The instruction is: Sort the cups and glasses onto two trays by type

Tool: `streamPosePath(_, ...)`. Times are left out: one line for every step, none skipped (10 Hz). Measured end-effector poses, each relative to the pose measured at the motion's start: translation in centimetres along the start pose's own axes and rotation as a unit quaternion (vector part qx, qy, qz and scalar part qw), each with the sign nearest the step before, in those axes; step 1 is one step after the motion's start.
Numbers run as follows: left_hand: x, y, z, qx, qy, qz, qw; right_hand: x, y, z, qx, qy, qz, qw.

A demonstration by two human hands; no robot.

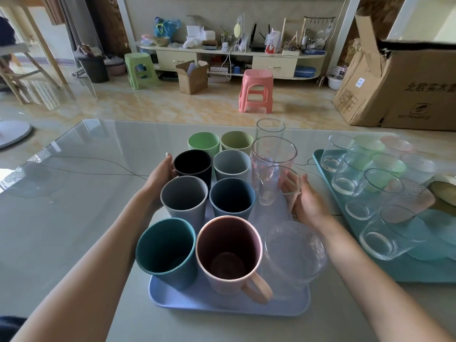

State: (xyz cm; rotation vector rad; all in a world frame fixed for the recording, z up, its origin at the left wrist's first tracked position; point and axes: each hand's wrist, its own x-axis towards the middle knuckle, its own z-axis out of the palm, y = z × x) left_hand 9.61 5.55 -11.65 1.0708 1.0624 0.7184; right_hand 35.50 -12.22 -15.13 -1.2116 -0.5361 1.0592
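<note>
Cups and glasses crowd a blue tray point(222, 306) on a glass-topped table point(74, 193), seen from above. Two columns of opaque cups fill its left and middle: a teal cup point(165, 253) and pink mug point(229, 253) nearest, then grey, navy, black, pale grey and two green ones at the far end. Down the right side stand clear glasses, the tallest point(270, 130) farthest away and a dimpled glass point(294, 253) nearest. The left hand point(160, 175) rests at the tray's left side, fingers loosely curled beside the black cup point(193, 164); whether it grips the tray's edge cannot be told. The right hand point(304, 202) is at the tray's right side, fingers partly open, seen through a small glass point(278, 186). A teal tray point(318, 156) to the right holds more clear and tinted glasses.
</note>
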Motion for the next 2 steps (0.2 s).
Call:
streamPosePath(-1.3, 1.0, -0.3, -0.063, -0.015, -0.006, 0.998, -0.9, -0.9, -0.3, -0.006, 0.044, 0.004, 0.999)
streamPosePath(-3.7, 2.7, -1.0, -0.031, 0.003, 0.052, 0.998, -3.8, -3.2, -0.1, -0.036, 0.077, -0.023, 0.996)
